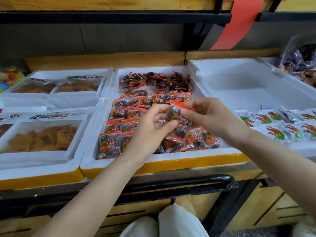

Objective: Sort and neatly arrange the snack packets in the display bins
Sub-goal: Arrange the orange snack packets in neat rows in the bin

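The held packet [179, 119], orange and dark brown in a clear wrapper, is above the middle of the centre bin [171, 158], clear of the packets below it. The left hand [150, 127] pinches its near end between curled fingers and thumb. The right hand [206, 113] pinches its far end between thumb and forefinger, with the other fingers curled. It cannot be told whether more than one packet is in the grip.

Inside the centre bin:
- Packet rows [119, 115] of the same kind lie flat and overlapping along the bin's left side and near edge.
- A loose pile [153, 81] of smaller dark and orange packets fills the far end.
- Yellow tape [188, 164] runs along the front wall.

Left of the centre bin, touching it, a white foam bin [75, 161] holds large clear crisp bags [42, 135].

Right of the centre bin, a second foam bin [222, 69] holds white packets [273, 132] with green and orange print at its near end.

Beyond the far right corner of that bin lies a clear bag [301, 57] of dark items.

A red strip [239, 23] hangs from the shelf above the bins.

Below the centre bin's front wall runs a black rail [188, 179].
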`<state>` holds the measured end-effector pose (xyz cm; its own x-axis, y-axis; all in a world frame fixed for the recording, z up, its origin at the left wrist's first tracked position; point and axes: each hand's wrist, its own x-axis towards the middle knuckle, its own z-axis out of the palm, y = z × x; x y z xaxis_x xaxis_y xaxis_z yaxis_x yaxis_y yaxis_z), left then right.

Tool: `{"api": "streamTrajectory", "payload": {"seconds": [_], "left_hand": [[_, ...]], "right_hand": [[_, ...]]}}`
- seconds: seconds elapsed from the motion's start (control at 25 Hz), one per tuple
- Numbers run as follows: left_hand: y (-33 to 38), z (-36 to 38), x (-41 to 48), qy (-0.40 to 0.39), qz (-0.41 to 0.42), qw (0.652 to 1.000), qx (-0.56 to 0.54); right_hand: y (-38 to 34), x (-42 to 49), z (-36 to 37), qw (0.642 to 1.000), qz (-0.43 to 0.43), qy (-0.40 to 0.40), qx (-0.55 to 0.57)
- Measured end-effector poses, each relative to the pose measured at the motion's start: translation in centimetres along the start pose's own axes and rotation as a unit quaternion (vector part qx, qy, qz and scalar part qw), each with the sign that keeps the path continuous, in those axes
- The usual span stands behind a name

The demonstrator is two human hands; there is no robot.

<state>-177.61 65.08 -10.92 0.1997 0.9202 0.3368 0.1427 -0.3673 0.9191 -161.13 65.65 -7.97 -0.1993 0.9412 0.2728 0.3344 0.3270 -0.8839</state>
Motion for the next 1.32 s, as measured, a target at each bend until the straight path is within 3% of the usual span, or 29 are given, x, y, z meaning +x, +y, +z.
{"api": "streamTrajectory", "payload": {"seconds": [0.12, 0.2, 0.28, 0.4, 0.56, 0.72, 0.88, 1.16, 1.32], "left_hand": [[-0.4, 0.1, 1.0, -0.035, 0.031, 0.979, 0.196], [-1.4, -0.2, 1.4, -0.101, 0.025, 0.917, 0.386], [-2.3, -0.4, 1.7, -0.172, 0.003, 0.869, 0.463], [-2.9, -0.7, 2.1, -0.229, -0.016, 0.875, 0.427], [-3.5, -1.5, 2.4, -0.255, 0.003, 0.874, 0.413], [-4.6, -1.6, 1.9, -0.284, 0.027, 0.834, 0.473], [-4.3, -1.4, 1.4, -0.304, 0.037, 0.812, 0.497], [-2.8, -3.8, 4.1, -0.284, 0.135, 0.789, 0.528], [-2.9, -5.7, 9.5, -0.207, 0.184, 0.790, 0.547]], "right_hand": [[1.9, 1.3, -2.6, 0.997, 0.008, 0.065, -0.048], [3.3, 1.9, -4.2, 0.986, 0.009, 0.076, -0.145], [4.5, 2.2, -4.3, 0.975, 0.004, 0.024, -0.219], [5.7, 2.0, -2.4, 0.958, -0.010, -0.041, -0.283], [6.3, 0.8, -1.3, 0.929, -0.084, 0.000, -0.360], [7.0, -0.9, -0.5, 0.888, -0.107, -0.092, -0.438], [7.1, -0.9, -1.0, 0.878, -0.104, -0.137, -0.446], [4.6, 3.5, -3.9, 0.884, -0.180, -0.059, -0.428], [5.7, 10.0, -5.0, 0.880, -0.180, 0.012, -0.440]]}}
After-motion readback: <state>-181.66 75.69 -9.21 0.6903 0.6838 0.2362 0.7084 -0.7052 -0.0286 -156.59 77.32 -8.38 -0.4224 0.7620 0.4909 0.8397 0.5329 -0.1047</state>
